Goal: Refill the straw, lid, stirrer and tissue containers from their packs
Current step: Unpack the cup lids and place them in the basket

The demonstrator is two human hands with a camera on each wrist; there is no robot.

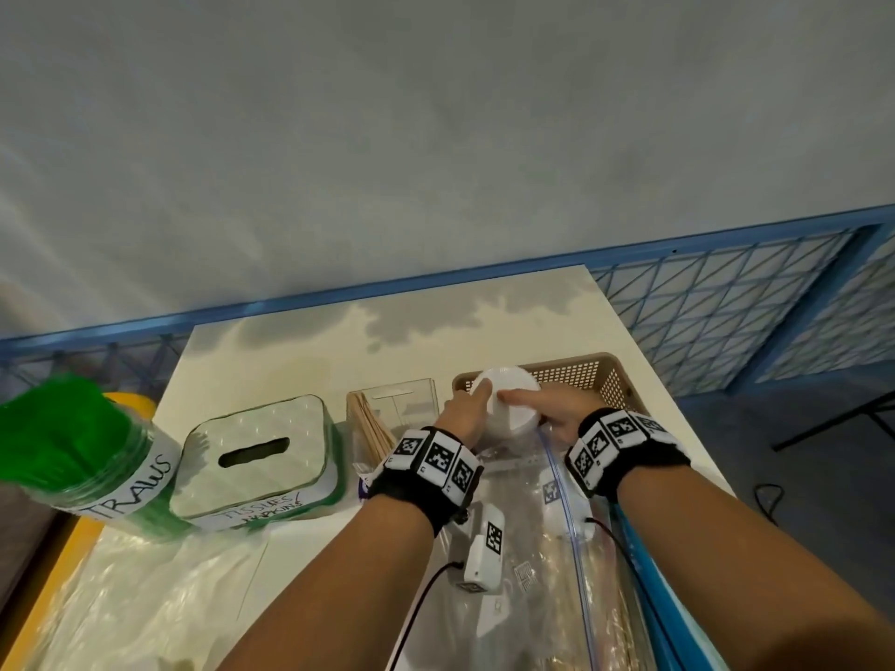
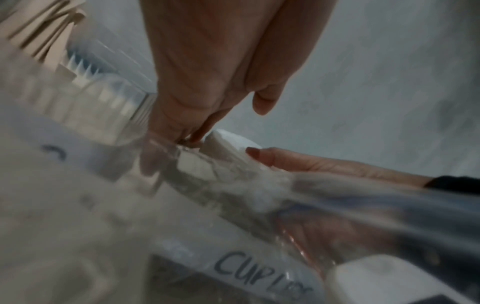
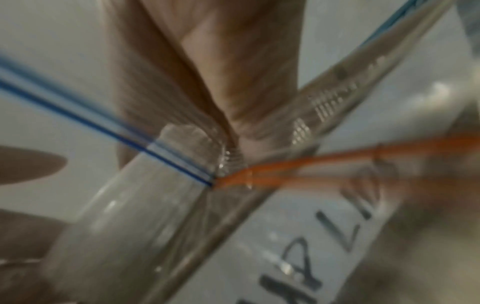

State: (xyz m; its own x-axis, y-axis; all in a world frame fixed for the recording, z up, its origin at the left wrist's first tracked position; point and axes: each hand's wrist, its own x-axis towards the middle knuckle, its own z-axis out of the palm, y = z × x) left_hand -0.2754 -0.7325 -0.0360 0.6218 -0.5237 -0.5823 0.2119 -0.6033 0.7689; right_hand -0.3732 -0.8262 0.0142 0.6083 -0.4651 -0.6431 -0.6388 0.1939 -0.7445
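Observation:
A stack of white cup lids (image 1: 508,404) is held between both hands at the near rim of the tan perforated basket (image 1: 581,370). My left hand (image 1: 472,401) grips its left side and my right hand (image 1: 532,401) grips its right side, a finger lying across the top. Below my wrists lies the clear zip bag (image 1: 557,549) labelled "CUP LIDS" (image 2: 259,273), its mouth open around the stack. In the left wrist view my left fingers (image 2: 197,127) touch the white lids (image 2: 228,144) through the plastic. The right wrist view is blurred and shows the bag's blue zip line (image 3: 103,127).
At the left stands a jar of green straws (image 1: 72,438), then a tissue box (image 1: 256,457), then a clear holder (image 1: 402,404) with wooden stirrers (image 1: 370,423). More clear plastic packs (image 1: 145,598) cover the near table. A blue mesh rail (image 1: 726,307) runs behind.

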